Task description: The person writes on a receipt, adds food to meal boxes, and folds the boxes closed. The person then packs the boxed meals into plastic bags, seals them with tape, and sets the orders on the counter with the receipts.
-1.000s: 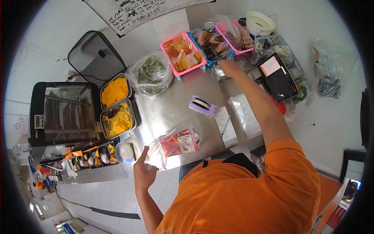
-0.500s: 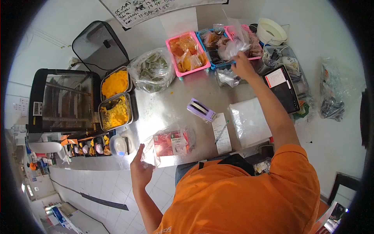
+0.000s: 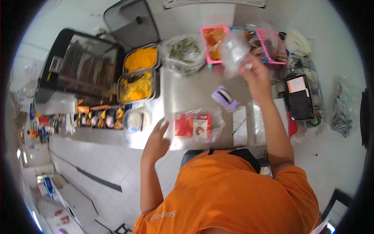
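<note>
1. Right hand: raised over the worktop toward its back edge, well apart from the left; fingers pinched on a clear plastic bag, blurred.
2. Left hand: low at the worktop's front edge, index finger extended; grip or contact cannot be told.
3. Red printed packet: near the front edge, lying in a clear wrapper, just right of the left hand.
4. Purple tape dispenser: mid-worktop, lying slantwise.
5. Paper receipt: by the front edge, a pen across it.
6. Clear plastic sheets: right of the receipt, partly covered by the right forearm.
7. Left pink basket: back edge, orange contents; the raised bag blocks its right side.
8. Brown packets: beside it, partly hidden by bag and hand.
9. Right pink basket: towards the back right corner.
10. Tablet: right edge.
11. Bag of green leaves: back edge, left of the baskets.
12. Two metal trays of orange-yellow food: left part, one behind the other, beside a dark-framed display case.
13. Round tub: near the front edge, left of the packet.
</note>
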{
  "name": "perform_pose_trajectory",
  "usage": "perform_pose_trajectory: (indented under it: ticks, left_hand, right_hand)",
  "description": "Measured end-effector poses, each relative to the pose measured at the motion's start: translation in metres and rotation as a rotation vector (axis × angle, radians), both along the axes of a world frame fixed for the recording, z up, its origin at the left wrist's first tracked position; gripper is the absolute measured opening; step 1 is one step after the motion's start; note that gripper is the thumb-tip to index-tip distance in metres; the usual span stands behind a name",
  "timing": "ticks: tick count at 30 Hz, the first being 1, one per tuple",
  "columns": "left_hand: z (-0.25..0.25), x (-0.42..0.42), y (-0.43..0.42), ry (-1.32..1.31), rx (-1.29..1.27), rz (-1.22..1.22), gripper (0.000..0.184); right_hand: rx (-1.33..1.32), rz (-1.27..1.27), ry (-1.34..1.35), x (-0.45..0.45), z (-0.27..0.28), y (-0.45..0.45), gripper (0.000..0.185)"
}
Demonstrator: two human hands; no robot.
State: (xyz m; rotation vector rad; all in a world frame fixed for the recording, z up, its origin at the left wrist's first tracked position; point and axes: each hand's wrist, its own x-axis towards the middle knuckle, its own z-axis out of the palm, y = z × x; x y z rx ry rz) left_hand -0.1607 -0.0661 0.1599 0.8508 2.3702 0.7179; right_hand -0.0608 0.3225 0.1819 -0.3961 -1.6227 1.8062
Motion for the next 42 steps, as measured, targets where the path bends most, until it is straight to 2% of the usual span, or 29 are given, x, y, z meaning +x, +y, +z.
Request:
perform_pose_trajectory:
  ticks: [1, 2, 3, 6, 9, 12, 13, 15, 19, 22, 25, 28, 31, 34, 36, 38, 40, 42]
  left_hand:
    - [-0.011, -0.006, -0.006, 0.163, 0.008, -0.093, 0.073]
    - [-0.008, -0.010, -0.003, 0.143, 0.016, -0.086, 0.077]
    - [-0.007, -0.014, -0.002, 0.104, 0.015, -0.059, 0.078]
    - [-0.010, -0.020, -0.011, 0.116, 0.037, -0.057, 0.079]
    - [-0.018, -0.031, -0.027, 0.145, 0.089, -0.108, 0.081]
    - [-0.024, -0.038, -0.037, 0.218, 0.128, -0.113, 0.081]
    - [-0.030, -0.044, -0.041, 0.240, 0.153, -0.125, 0.080]
    - [-0.034, -0.056, -0.044, 0.230, 0.183, -0.127, 0.077]
    - [-0.032, -0.064, -0.052, 0.156, 0.183, -0.124, 0.073]
    - [-0.033, -0.068, -0.058, 0.153, 0.189, -0.149, 0.073]
    - [-0.035, -0.068, -0.062, 0.136, 0.214, -0.157, 0.073]
    - [-0.032, -0.065, -0.061, 0.130, 0.206, -0.164, 0.073]
    - [-0.028, -0.062, -0.054, 0.056, 0.203, -0.174, 0.076]
    - [-0.032, -0.059, -0.045, 0.039, 0.201, -0.190, 0.078]
    - [-0.035, -0.061, -0.048, 0.083, 0.208, -0.211, 0.078]
    - [-0.031, -0.061, -0.053, -0.012, 0.244, -0.158, 0.074]
    - [-0.037, -0.061, -0.058, -0.043, 0.268, -0.130, 0.075]
    - [-0.042, -0.058, -0.059, -0.075, 0.272, -0.087, 0.075]
  right_hand:
    - [0.104, 0.178, -0.044, 0.000, -0.013, -0.043, 0.011]
    - [0.215, 0.349, -0.084, -0.001, -0.024, -0.082, 0.008]
    - [0.486, 0.469, -0.150, -0.010, -0.016, -0.123, 0.007]
    - [0.884, 0.753, -0.400, -0.044, -0.088, -0.210, 0.011]
    - [0.971, 0.677, -0.449, -0.098, -0.174, -0.259, 0.013]
    - [1.399, 0.834, -0.309, -0.113, -0.190, -0.274, 0.014]
    - [1.669, 0.975, -0.479, -0.115, -0.160, -0.279, 0.021]
    - [1.746, 1.223, -0.698, -0.118, -0.133, -0.288, 0.027]
    - [1.697, 1.467, -0.941, -0.118, -0.104, -0.292, 0.040]
    - [1.215, 1.391, -0.785, -0.100, -0.127, -0.254, 0.035]
    - [0.810, 1.523, -0.523, -0.097, -0.098, -0.231, 0.045]
    - [0.888, 0.952, -0.567, -0.079, -0.097, -0.246, 0.039]
    - [1.122, 0.784, -0.841, -0.076, -0.126, -0.274, 0.034]
    - [1.750, 1.051, -0.743, -0.093, -0.161, -0.296, 0.028]
    - [1.744, 1.124, -0.749, -0.093, -0.152, -0.291, 0.028]
    - [1.505, 1.207, -0.757, -0.086, -0.132, -0.280, 0.028]
    - [1.045, 1.259, -0.758, -0.074, -0.111, -0.254, 0.027]
    - [1.007, 1.070, -0.598, -0.059, -0.086, -0.249, 0.027]
